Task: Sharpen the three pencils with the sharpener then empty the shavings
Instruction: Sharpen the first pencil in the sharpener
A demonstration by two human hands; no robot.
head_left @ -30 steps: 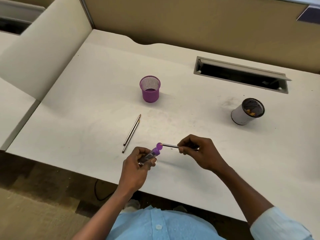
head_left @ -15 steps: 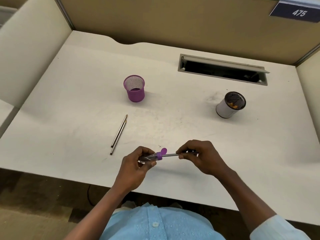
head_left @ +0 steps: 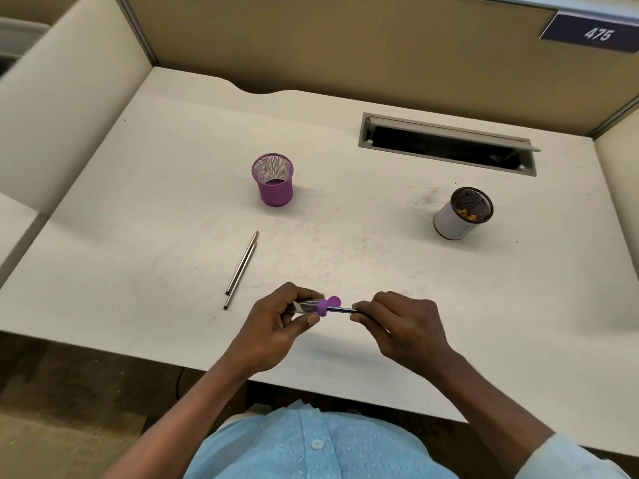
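Observation:
My left hand (head_left: 276, 323) grips a clear tube sharpener with a purple cap (head_left: 323, 307), held level above the desk's front edge. My right hand (head_left: 397, 323) pinches a dark pencil (head_left: 340, 309) whose tip is inside the sharpener's purple end; most of the pencil is hidden by my fingers. Two more pencils (head_left: 242, 267) lie side by side on the desk, to the left of my hands, tips pointing away. A white cup with a dark mesh inside (head_left: 461, 214) holds some orange-brown shavings at the right.
A purple mesh cup (head_left: 273, 179) stands upright at the desk's middle back. A cable slot with an open grey lid (head_left: 446, 143) is set in the white desk (head_left: 155, 188) at the back right. Partition walls close the back and both sides.
The pencil tip has gone into the sharpener, which my left hand turned level. The camera view shifted, so the whole desk appears further left.

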